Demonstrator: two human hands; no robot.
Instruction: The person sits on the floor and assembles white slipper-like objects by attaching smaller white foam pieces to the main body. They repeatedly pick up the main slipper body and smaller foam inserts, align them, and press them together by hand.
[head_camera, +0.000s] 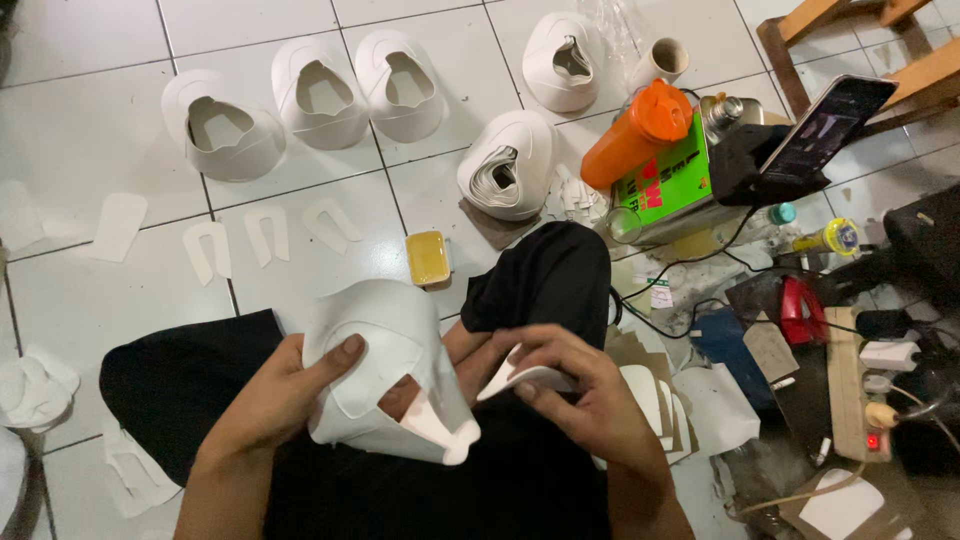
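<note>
My left hand (275, 390) grips a white shoe upper (385, 370) over my lap, thumb pressed on its top, fingers reaching through its opening. My right hand (580, 385) pinches a small thin white cut piece (520, 378) just right of that upper. Both hands sit above my black trousers (540, 275). On the tiled floor ahead lie several stacks of white shoe uppers (320, 95), one stack (510, 165) closest to my knee, plus three flat U-shaped white pieces (265, 235).
A small yellow block in a tray (428, 257) lies by my knee. To the right stand an orange bottle (640, 130), a green-labelled tin (670, 190), a propped phone (830, 125), a power strip (865, 385), cables, a wooden stool (880, 50) and white offcuts.
</note>
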